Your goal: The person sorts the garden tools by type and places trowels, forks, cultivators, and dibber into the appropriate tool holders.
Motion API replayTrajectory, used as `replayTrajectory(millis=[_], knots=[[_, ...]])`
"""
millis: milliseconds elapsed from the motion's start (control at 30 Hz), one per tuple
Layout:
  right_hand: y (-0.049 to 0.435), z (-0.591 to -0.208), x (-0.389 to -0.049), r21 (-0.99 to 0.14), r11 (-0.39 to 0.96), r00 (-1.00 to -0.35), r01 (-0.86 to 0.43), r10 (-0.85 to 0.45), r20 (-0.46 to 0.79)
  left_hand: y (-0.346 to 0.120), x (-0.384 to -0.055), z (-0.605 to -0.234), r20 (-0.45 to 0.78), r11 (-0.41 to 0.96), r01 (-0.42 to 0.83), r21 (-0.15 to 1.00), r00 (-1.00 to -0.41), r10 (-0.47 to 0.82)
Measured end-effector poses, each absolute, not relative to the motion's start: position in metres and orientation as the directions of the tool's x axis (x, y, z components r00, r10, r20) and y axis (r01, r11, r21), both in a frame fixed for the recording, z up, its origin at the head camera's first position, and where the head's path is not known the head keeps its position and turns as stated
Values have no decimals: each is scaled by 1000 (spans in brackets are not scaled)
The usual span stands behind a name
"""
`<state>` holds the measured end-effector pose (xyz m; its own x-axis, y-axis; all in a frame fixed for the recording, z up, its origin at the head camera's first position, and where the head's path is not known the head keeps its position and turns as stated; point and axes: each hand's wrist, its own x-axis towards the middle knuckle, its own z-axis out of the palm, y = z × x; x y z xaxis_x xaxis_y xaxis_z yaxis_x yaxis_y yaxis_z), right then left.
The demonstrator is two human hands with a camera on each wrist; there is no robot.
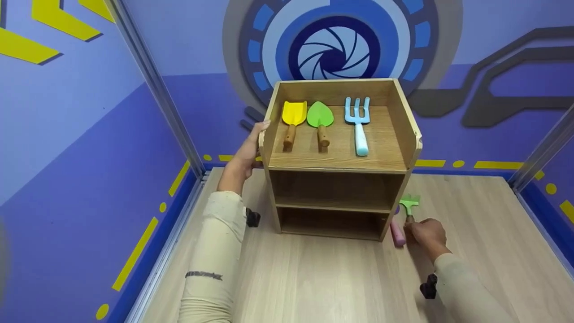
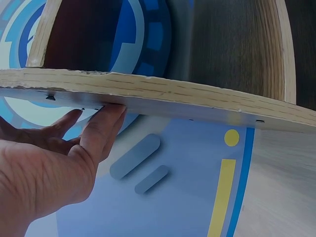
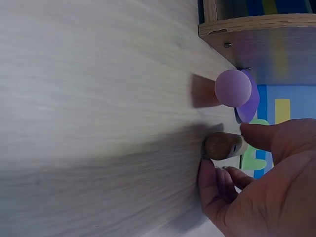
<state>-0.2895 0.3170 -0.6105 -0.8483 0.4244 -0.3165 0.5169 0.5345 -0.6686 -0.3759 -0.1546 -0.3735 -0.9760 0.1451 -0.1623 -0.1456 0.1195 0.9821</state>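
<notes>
A small wooden shelf (image 1: pixel 338 170) stands on the table; my left hand (image 1: pixel 244 154) rests against its outer left side. In the left wrist view, the fingers of that hand (image 2: pixel 54 163) touch the side panel without curling round it. Right of the shelf, my right hand (image 1: pixel 429 232) pinches the brown handle of a green toy rake (image 1: pixel 409 202), which lies on the table. The right wrist view shows thumb and fingers on either side of the handle (image 3: pixel 219 145). Beside it lies a purple toy tool with a pink handle (image 1: pixel 397 233), its head partly hidden by the shelf.
On the shelf's top lie a yellow toy shovel (image 1: pixel 294 113), a green toy trowel (image 1: pixel 320 114) and a light blue toy fork (image 1: pixel 358 120). Two compartments open to the front below. Blue patterned walls (image 1: pixel 193 103) with metal corner posts enclose the table (image 1: pixel 314 278).
</notes>
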Motion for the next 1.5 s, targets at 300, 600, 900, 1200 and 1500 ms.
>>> replayTrajectory(millis=[300, 600, 900, 1200, 1500], knots=[[324, -610, -295, -637, 591, -869, 494, 353, -346, -153, -376, -373, -143, 116, -126, 985, -978, 153], [333, -609, -296, -685, 539, -871, 490, 283, -401, -153, -376, -374, -158, 119, -141, 983, -977, 146], [340, -604, -295, -796, 356, -871, 490, 170, -461, -157, -375, -374, -180, 111, -166, 980, -976, 126], [351, -604, -291, -808, 242, -836, 538, 28, -548, -157, -376, -373, -169, 128, -151, 980, -975, 143], [355, -612, -284, -832, 121, -834, 541, -49, -550, -154, -377, -374, -174, 112, -159, 981, -975, 140]])
